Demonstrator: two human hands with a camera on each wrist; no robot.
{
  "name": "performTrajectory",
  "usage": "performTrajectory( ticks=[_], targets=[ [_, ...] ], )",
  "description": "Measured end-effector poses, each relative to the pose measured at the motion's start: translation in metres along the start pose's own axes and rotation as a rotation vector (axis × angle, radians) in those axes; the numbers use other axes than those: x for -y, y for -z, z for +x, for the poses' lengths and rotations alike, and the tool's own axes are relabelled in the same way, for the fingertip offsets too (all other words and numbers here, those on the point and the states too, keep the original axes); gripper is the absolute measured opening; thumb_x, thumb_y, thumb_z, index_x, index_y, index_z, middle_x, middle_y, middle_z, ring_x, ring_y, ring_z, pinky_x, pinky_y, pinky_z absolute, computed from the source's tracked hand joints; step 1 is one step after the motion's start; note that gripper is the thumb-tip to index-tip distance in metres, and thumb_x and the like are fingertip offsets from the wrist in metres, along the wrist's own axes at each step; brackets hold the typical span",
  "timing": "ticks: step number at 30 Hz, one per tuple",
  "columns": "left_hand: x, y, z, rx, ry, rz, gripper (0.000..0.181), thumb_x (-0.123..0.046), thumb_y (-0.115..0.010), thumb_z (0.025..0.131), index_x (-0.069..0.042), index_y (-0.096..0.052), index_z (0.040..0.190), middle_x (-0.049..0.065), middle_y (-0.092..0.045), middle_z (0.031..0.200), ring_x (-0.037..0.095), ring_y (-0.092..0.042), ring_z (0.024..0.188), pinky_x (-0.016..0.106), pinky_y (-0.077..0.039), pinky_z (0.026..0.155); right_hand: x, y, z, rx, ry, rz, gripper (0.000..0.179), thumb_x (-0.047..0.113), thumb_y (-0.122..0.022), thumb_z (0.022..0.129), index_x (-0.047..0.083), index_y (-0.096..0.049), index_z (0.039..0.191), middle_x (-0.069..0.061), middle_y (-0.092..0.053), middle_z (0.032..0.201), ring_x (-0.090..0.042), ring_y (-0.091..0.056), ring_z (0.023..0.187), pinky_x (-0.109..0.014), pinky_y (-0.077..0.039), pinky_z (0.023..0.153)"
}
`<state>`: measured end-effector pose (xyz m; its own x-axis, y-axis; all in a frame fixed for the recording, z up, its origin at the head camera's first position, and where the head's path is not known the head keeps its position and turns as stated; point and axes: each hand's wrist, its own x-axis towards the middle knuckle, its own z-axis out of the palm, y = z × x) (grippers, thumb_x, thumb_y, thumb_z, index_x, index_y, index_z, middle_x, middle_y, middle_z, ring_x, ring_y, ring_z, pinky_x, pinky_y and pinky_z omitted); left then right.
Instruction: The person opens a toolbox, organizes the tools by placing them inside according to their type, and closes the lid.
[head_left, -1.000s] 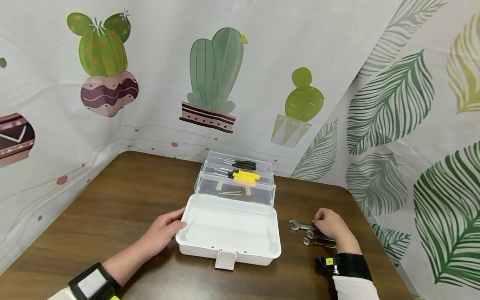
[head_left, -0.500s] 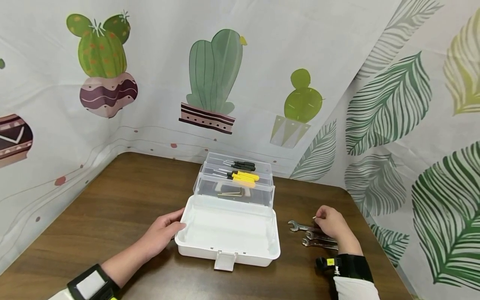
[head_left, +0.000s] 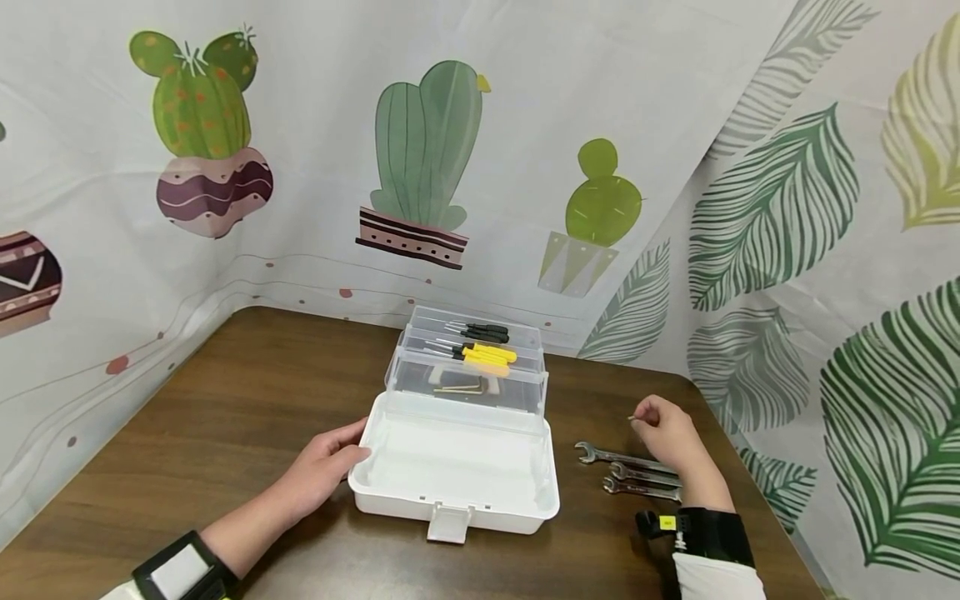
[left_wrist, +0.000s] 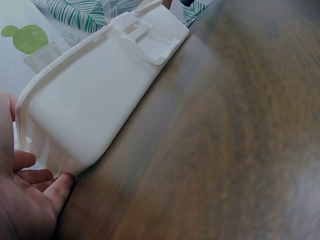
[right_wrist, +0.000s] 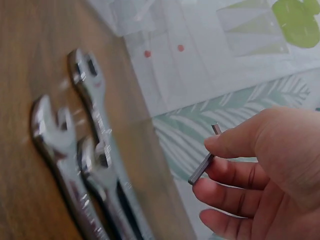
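Note:
In the head view an open white toolbox (head_left: 453,454) sits on the table. My left hand (head_left: 326,462) holds its left side, thumb at the rim; in the left wrist view the fingers (left_wrist: 60,187) curl at its lower corner. My right hand (head_left: 667,433) is raised behind three open-end wrenches (head_left: 618,458) lying right of the box. Between its thumb and fingers it pinches a small bent hex key (right_wrist: 201,170), one end poking out past the fingertips and part of it covered by the thumb. Two more hex keys (head_left: 461,389) lie in the box's clear tray.
Clear stepped trays (head_left: 525,392) rise behind the toolbox. They bear yellow-handled screwdrivers (head_left: 491,356) and black-handled screwdrivers (head_left: 483,331). The box's latch (head_left: 450,523) hangs at its front. A printed curtain (head_left: 300,167) stands behind the wooden table (head_left: 300,375).
My right hand has lifted up and away from the wrenches with the hex key in its fingertips, baring more of the wrenches. The left hand stays at the toolbox.

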<state>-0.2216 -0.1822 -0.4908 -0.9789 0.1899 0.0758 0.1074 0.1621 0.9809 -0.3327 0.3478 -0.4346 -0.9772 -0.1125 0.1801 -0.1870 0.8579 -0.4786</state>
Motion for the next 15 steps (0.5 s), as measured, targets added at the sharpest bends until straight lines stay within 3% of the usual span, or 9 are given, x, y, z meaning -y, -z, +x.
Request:
performTrajectory(
  ticks=[15],
  targets=[
    [0.000,0.001,-0.002,0.012,-0.015,-0.007,0.058,-0.014,-0.052,0.104,0.006,-0.036,0.156,0.029,-0.047,0.154,0.021,-0.063,0.120,0.022,-0.055,0.090,0.045,0.020,-0.009,-0.128,0.185,0.057,0.004,0.011,-0.068,0.097,0.010,-0.064,0.099,-0.004,-0.065,0.087,-0.010,-0.053,0.073,-0.027,-0.045,0.065]
  ],
)
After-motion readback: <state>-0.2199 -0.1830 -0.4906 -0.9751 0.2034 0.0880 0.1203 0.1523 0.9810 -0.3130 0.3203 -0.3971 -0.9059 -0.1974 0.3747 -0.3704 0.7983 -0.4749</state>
